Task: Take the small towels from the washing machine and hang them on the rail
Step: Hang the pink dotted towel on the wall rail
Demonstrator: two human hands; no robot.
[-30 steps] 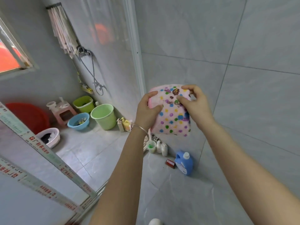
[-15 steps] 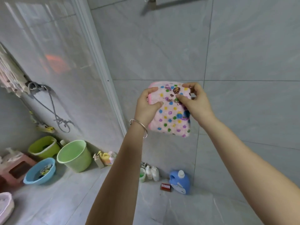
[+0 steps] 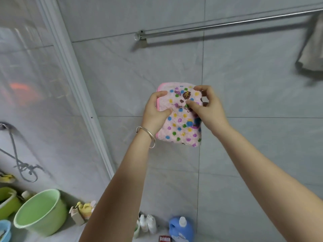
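A small pink towel (image 3: 180, 126) with coloured dots hangs folded in front of the grey tiled wall. My left hand (image 3: 155, 110) pinches its upper left edge; a thin bangle circles that wrist. My right hand (image 3: 208, 107) grips the towel's upper right corner. A metal rail (image 3: 218, 25) runs along the wall above and to the right of the towel, well apart from it. A grey-beige towel (image 3: 311, 49) hangs over the rail at its right end, partly cut off by the frame edge. The washing machine is out of view.
A glass shower partition with a white frame (image 3: 73, 84) slants down the left side. On the floor stand a green bucket (image 3: 40, 212), a blue detergent bottle (image 3: 181, 229), small white bottles (image 3: 148, 224) and a blue basin (image 3: 4, 231).
The view has tilted upward, bringing the rail and the hanging grey-beige towel into sight. Both hands keep their hold on the pink towel, which sits lower in the frame relative to the wall.
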